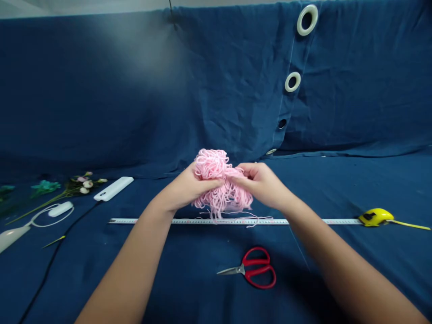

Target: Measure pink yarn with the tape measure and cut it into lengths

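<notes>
Drooping in a two-handed grip, the pink yarn bundle slopes from upper left to lower right — loops hanging downward. The left hand has fingers closed around one side; the right hand pinches the other. Below, a tape measure stretches crosswise — nearer, red-handled scissors point left.

Yarn bundle is solid pink. Scissors: red handles, silver blades. Tape measure: yellow case, black patch, white strip, dark ticks. Cloth is plain navy.
</notes>
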A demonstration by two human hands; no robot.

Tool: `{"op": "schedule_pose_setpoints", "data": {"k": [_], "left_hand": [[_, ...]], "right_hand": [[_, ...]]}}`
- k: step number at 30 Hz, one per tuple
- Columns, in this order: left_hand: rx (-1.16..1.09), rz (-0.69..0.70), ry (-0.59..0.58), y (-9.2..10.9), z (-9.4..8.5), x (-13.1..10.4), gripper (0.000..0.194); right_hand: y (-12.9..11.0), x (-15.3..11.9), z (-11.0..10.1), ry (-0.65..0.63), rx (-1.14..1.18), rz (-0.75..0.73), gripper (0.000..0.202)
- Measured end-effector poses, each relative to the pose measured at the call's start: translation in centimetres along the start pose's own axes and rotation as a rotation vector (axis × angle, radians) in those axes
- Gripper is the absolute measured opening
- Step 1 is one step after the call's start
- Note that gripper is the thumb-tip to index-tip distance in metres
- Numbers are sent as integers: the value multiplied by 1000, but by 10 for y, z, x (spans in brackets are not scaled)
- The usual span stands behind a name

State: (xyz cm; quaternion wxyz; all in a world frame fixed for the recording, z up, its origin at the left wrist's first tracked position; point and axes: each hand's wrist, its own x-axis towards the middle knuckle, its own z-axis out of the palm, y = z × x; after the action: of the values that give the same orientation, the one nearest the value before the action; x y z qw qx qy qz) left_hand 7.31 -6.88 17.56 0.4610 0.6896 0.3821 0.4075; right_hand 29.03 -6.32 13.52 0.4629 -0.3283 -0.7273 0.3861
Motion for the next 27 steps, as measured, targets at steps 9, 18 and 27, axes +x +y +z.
{"op": "schedule_pose_setpoints", "data": {"k": [9,18,27], "left_hand": [[70,-13,250,-6,-14,10,43],[-138,49,92,-7,11,11,39],[-81,37,181,1,6,8,45]], "right_hand": [[-3,6,-29,345,-85,-142,42],[2,3,-4,-107,231,-11,50],[4,3,8,-115,307,-27,28]]}}
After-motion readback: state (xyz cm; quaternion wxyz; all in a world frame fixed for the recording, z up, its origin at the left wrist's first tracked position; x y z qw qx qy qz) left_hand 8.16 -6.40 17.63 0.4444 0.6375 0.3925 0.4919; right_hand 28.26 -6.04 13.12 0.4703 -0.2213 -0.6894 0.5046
